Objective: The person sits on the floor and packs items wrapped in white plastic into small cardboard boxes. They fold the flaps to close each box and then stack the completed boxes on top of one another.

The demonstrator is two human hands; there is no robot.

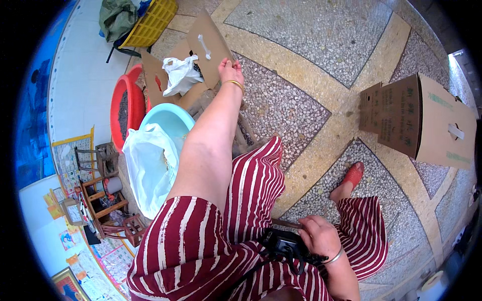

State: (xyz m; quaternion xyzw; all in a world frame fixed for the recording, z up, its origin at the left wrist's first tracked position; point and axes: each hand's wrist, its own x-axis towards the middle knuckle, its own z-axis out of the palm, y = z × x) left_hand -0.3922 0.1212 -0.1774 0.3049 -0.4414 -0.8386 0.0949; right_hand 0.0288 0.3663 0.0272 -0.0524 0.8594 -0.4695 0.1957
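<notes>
My left hand (231, 71), with a gold-coloured bangle at the wrist, is at the edge of a raised flap of an open cardboard box (211, 49), its fingers closed on that edge. Inside the box lies a white plastic bag (180, 75) with dark print. By my lap is my right hand (320, 235), wearing a silver-coloured bangle. Its fingers curl at the end of a brown bar (286, 224); whether they grip it I cannot tell. A black device with straps (284, 242) sits at my waist, beside the right hand.
Left of my arm stand a light blue basin (169, 113), a white plastic bag (150, 169) and a red basin (128, 113) with dark contents. A yellow basket (152, 24) is behind them. Small wooden chairs (107, 160) line the wall. A cardboard carton (418, 116) stands right.
</notes>
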